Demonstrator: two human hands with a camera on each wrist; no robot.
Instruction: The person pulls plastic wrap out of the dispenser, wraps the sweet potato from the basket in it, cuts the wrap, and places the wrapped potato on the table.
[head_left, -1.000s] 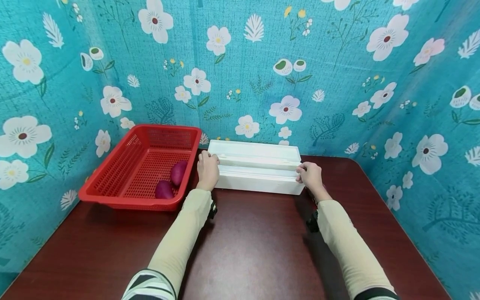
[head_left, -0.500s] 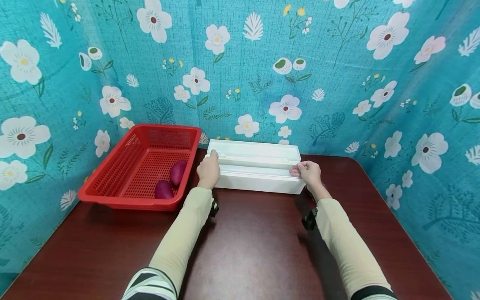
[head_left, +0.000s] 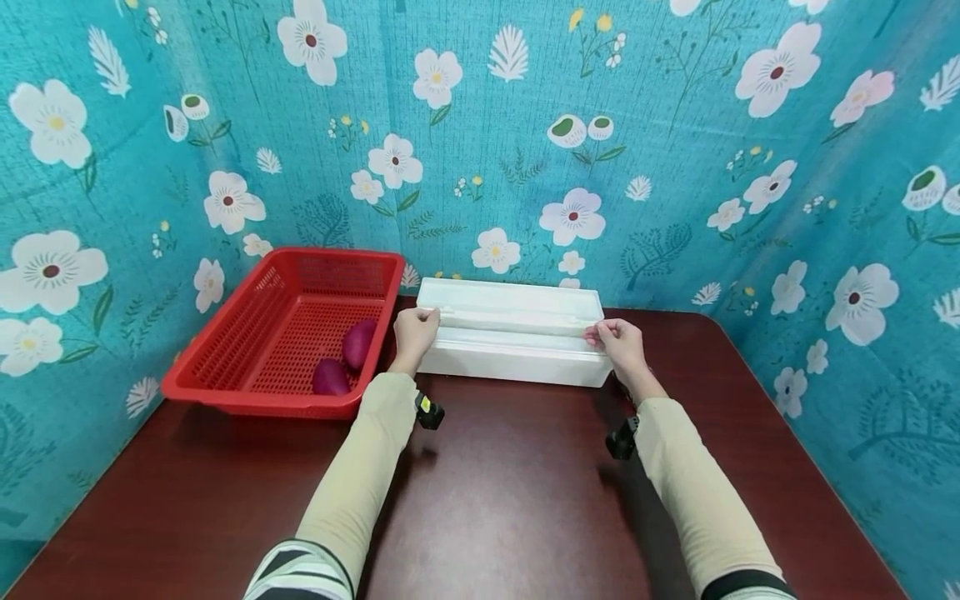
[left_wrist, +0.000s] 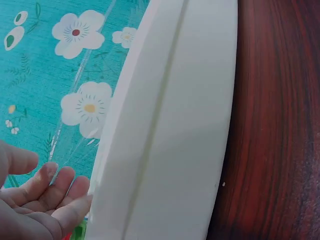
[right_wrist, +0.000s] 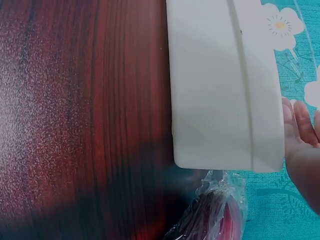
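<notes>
A long white box (head_left: 517,368) stands at the back of the table, its lid (head_left: 510,297) raised and leaning back. A sheet of clear plastic film (left_wrist: 75,82) rises above it, seen by its shiny streaks in the left wrist view. At the box's left end my left hand (head_left: 415,335) pinches the film, thumb close to the index finger. My right hand (head_left: 621,343), at the right end, pinches the film with thumb and index finger, other fingers loosely bent. In the right wrist view its fingers (right_wrist: 304,122) show just behind the box.
A red slotted basket (head_left: 217,367) stands left of the box, holding two purple oval things (head_left: 330,377). A clear plastic bag (right_wrist: 220,212) with dark red contents lies by the box's right end. A flowered teal cloth (head_left: 480,167) hangs behind the dark wooden table (head_left: 510,500).
My left hand has turned and its raised thumb has come down against the index finger. My right hand has shifted slightly inward from the box's right end, its fingers looser than before.
</notes>
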